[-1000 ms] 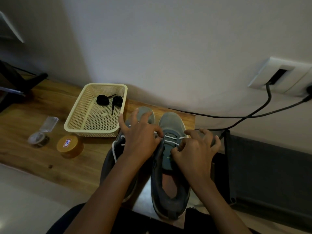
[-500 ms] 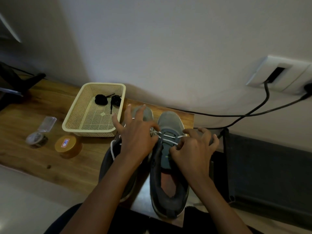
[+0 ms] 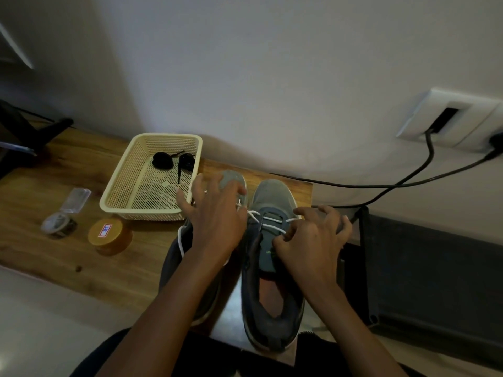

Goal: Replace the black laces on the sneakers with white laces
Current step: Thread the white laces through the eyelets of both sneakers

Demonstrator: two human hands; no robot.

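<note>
- While both forearms reach up from the bottom edge, the left hand [image 3: 215, 221] covers most of the left sneaker [image 3: 231, 181]. Only the shoe's grey toe, its dark flank and a white strand down its left side show.
- That hand's fingers are spread over the toe. The white lace [image 3: 272, 219] runs across to them from the right sneaker [image 3: 272, 197], but I cannot tell whether they pinch it.
- The right hand [image 3: 310, 240] has its fingers curled and nips the white lace at the eyelets on the right sneaker's right side, hiding that edge of the shoe.
- Two bars of white lace cross the right sneaker near its toe.
- Both sneakers stand side by side at frame centre, toes toward the wall, on the right end of the wooden table [image 3: 54, 257].
- The black laces [image 3: 163, 160] lie rolled up in the far part of a cream mesh basket [image 3: 119, 210], just left of the left hand.
- At lower left of the basket sits a round amber jar [image 3: 109, 236]. Its lid carries a white label with a red border, and the writing is too small to read.
- Farther left is a small round tin [image 3: 58, 225] with a clear flap.
- Green letters on the right sneaker's tongue are partly covered by the right hand and cannot be read.
- At upper right, black cables [image 3: 424, 164] hang from a white wall socket [image 3: 446, 115] and trail toward the shoes.
- A dark box [image 3: 435, 268] fills the right edge.
</note>
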